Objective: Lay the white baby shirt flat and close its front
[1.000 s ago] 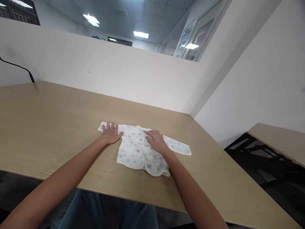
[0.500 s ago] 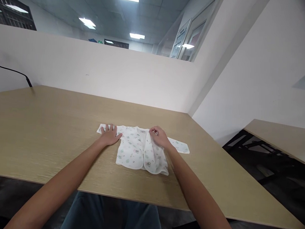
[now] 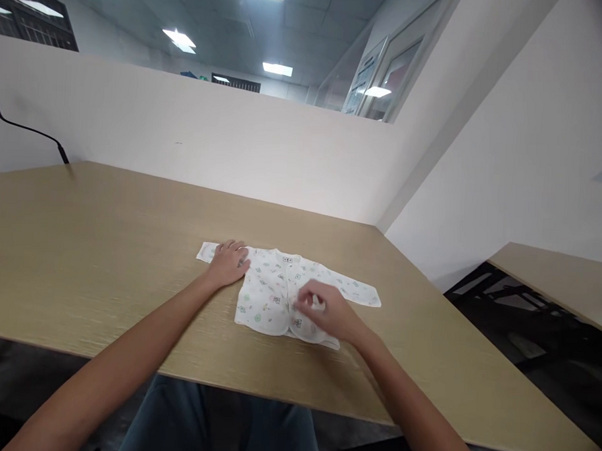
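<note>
The right hand slid lower, curled on the baby shirt (left hand flat, spread).

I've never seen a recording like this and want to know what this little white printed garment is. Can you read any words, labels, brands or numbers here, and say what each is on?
Nothing can be read: the small black-marked neck label on the white patterned baby top and the pale printed notices on the glass partition at the back right are too small and blurred.
</note>
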The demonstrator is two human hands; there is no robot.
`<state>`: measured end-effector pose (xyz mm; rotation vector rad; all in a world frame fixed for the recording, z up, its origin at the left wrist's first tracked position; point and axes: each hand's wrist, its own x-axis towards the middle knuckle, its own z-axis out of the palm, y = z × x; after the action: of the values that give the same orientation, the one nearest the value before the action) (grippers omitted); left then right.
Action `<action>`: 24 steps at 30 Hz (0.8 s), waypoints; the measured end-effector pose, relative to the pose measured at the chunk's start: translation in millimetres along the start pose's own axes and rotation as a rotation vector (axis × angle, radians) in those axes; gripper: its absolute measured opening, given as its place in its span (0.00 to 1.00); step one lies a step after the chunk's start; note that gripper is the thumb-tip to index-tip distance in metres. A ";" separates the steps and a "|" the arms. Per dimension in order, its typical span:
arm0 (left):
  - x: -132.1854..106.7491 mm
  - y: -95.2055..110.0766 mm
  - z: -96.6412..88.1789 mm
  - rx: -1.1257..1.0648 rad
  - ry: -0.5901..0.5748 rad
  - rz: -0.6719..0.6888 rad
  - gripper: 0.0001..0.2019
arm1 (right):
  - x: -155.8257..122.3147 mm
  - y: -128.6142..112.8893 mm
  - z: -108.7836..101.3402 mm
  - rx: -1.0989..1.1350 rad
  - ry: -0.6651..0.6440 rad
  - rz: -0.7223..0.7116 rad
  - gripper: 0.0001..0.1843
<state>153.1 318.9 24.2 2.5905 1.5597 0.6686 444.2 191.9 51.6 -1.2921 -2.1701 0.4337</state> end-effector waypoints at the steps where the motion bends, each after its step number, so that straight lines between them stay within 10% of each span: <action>1: -2.1 7.7 -6.1 -0.062 0.019 0.070 0.15 | -14.8 -7.2 1.6 -0.011 -0.038 0.003 0.10; 10: -54.3 91.0 -12.4 -0.050 -0.260 0.656 0.19 | -53.5 -12.7 29.3 -0.175 0.042 -0.073 0.07; 15: -59.9 96.2 -6.9 -0.018 -0.249 0.711 0.06 | -56.8 -18.9 28.4 -0.113 0.236 -0.006 0.09; 21: -58.4 95.3 -9.4 -0.047 -0.257 0.702 0.04 | -60.4 -33.8 23.5 -0.144 0.025 0.002 0.12; 24: -57.6 96.4 -9.8 -0.054 -0.242 0.710 0.04 | -37.0 -24.3 12.7 -0.117 0.161 0.068 0.16</action>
<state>206.6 220.6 38.1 3.0176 0.5256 0.3800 433.2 148.0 43.4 -1.4163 -2.0478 0.2239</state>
